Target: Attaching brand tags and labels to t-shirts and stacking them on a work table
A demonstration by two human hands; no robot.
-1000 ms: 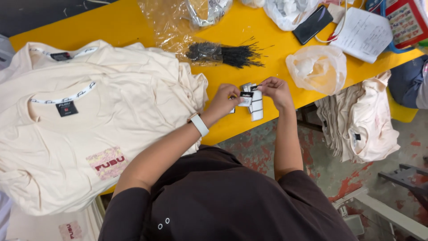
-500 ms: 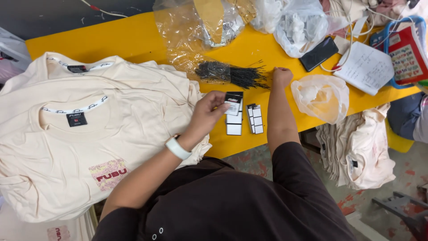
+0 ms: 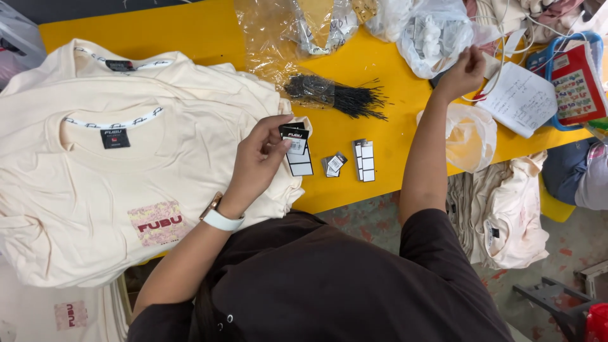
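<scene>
head view, from the left: a stack of cream t-shirts (image 3: 95, 171) lies flat on the yellow worktop (image 3: 190, 31), collars away from the person, a printed patch low on the top shirt. the left hand (image 3: 259, 161), a white watch (image 3: 221, 218) on its wrist, rests at the stack's right edge, its grip closed with thumb and fingers pinching a black-and-white hang tag (image 3: 296, 149) that hangs over the shirt edge. just right of it two more small tag bundles (image 3: 334, 164) and (image 3: 363, 160) lie on the bare worktop. behind them sits a bundle of black tag strings (image 3: 354, 98), partly in a clear plastic bag (image 3: 285, 44). further right the right hand (image 3: 465, 73) is raised over the far side near a white plastic bag (image 3: 430, 38); its grip is loosely curled, and i cannot tell whether it holds anything
</scene>
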